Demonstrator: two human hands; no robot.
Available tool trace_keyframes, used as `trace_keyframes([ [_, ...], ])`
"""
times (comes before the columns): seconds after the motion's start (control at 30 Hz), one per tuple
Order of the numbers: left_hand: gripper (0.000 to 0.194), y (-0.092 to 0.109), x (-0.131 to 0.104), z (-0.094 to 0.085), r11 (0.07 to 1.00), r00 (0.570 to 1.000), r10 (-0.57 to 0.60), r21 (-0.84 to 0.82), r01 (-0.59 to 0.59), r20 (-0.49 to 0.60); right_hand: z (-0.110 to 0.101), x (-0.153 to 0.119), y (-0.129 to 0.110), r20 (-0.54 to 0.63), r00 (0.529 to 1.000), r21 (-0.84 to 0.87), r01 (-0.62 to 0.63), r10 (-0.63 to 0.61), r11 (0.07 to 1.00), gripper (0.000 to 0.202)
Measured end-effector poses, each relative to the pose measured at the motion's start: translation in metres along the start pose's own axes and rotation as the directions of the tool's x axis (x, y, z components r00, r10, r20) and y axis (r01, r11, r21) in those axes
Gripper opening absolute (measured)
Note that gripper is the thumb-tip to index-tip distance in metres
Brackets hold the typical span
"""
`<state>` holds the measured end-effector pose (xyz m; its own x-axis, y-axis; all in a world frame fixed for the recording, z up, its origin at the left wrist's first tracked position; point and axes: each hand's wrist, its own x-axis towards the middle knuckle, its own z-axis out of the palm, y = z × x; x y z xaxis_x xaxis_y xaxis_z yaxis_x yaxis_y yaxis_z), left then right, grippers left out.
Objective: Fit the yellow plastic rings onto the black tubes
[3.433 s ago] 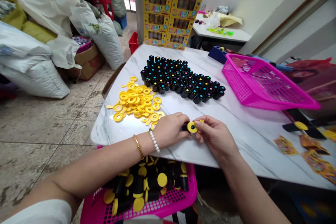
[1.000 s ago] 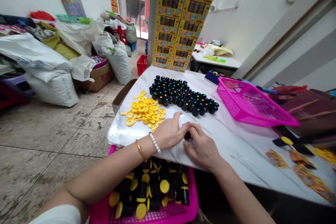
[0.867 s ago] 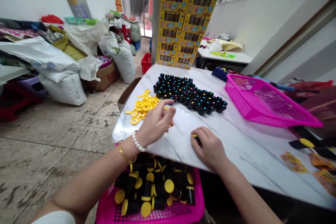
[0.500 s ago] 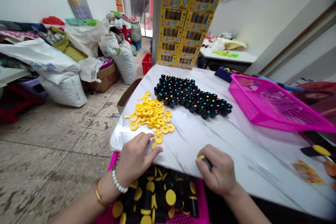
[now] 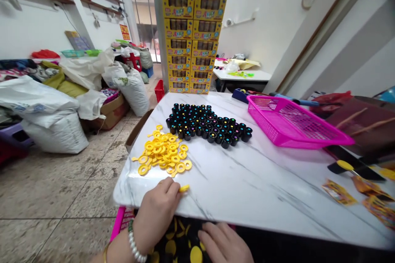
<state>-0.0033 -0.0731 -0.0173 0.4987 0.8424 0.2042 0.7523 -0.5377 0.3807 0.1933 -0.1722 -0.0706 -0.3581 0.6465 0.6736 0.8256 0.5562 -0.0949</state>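
Note:
My left hand (image 5: 162, 203) is closed at the table's front edge, pinching a yellow plastic ring (image 5: 184, 188) with a small tab between thumb and fingers. Just beyond it lies a heap of similar yellow rings (image 5: 163, 152). My right hand (image 5: 226, 242) is low over the pink basket (image 5: 119, 226) below the table edge, its fingers bent down among black cylinders with yellow ends (image 5: 196, 254). Its thumb and whatever is under the fingers are hidden. Many short black pieces with coloured dots (image 5: 203, 125) stand grouped behind the rings.
An unfilled pink basket (image 5: 296, 123) sits at the table's right. Orange packets (image 5: 338, 192) and a black piece with a yellow end (image 5: 345, 165) lie at the right edge. Yellow boxes (image 5: 193, 45) are stacked at the far end. Filled sacks (image 5: 55, 119) stand left on the floor.
My right hand has moved from the tabletop down over the basket; the black and yellow piece it held is out of sight. My left hand has picked up a ring. The view has tilted up.

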Motion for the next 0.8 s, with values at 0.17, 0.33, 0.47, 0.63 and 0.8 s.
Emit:
trace_keyframes([
  [0.17,0.006,0.026,0.022,0.004,0.857,0.988,-0.065,-0.500,0.126,0.136,-0.026,0.018,0.016,-0.098,0.987,-0.016,0.126,-0.127,0.992,0.028],
  [0.33,0.042,0.053,0.050,0.004,0.663,0.981,0.052,-0.741,0.105,0.186,-0.028,0.048,0.047,-0.031,1.000,0.111,0.005,-0.001,0.994,0.058],
  [0.47,0.046,0.035,0.090,-0.013,0.875,0.987,0.162,-0.460,-0.151,-0.016,-0.021,0.069,0.071,0.034,0.987,0.308,-0.162,0.159,0.938,0.052],
  [0.63,0.025,-0.008,0.144,-0.019,0.992,0.978,0.074,0.117,-0.051,-0.196,-0.018,0.103,0.104,0.203,0.837,0.472,-0.539,0.509,0.698,0.032],
  [0.8,0.008,-0.020,0.163,-0.004,0.964,0.987,0.065,0.266,-0.024,-0.145,-0.002,0.133,0.120,0.441,0.699,0.697,-0.662,0.563,0.276,0.020],
])
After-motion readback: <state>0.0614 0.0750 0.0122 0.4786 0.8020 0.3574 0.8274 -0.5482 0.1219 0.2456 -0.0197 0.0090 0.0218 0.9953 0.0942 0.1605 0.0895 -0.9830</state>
